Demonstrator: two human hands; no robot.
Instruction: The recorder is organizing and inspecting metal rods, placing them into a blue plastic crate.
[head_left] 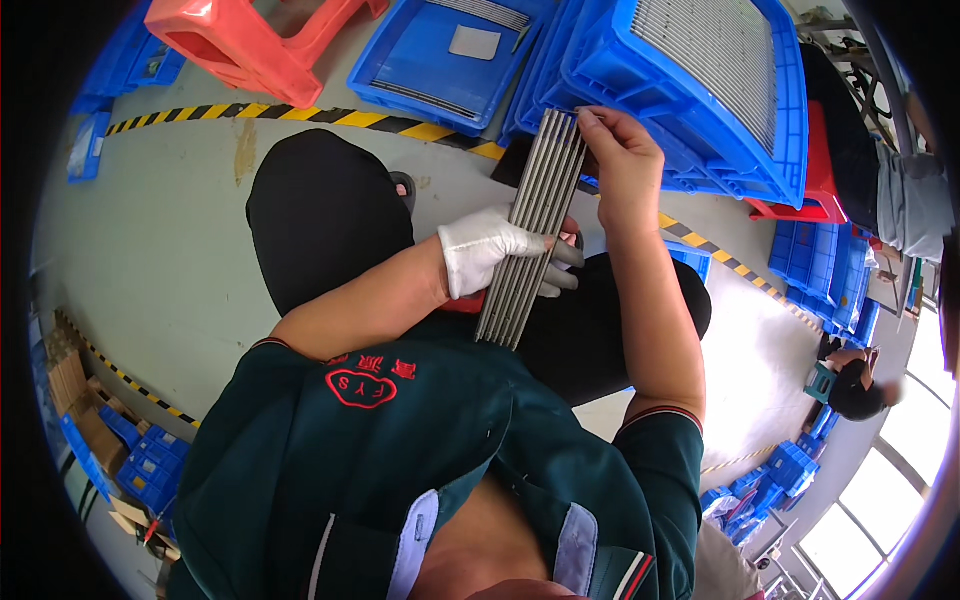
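Several slim silver metal rods (531, 230) lie side by side as a flat bundle, tilted across my lap. My left hand (508, 250), in a white glove with some fingertips bare, wraps round the bundle near its middle. At the far end, my bare right hand (622, 150) has its thumb and fingers closed on the rod tips at the right edge. Just beyond my right hand stands a blue crate (690, 165), packed with rows of similar rods (710, 60).
A shallow blue tray (375, 85) with a few rods and a pale card (474, 42) lies ahead. A red stool (255, 50) stands far left. Yellow-black tape (250, 112) crosses the floor. Blue crates (155, 465) are stacked lower left; another person (860, 385) sits at far right.
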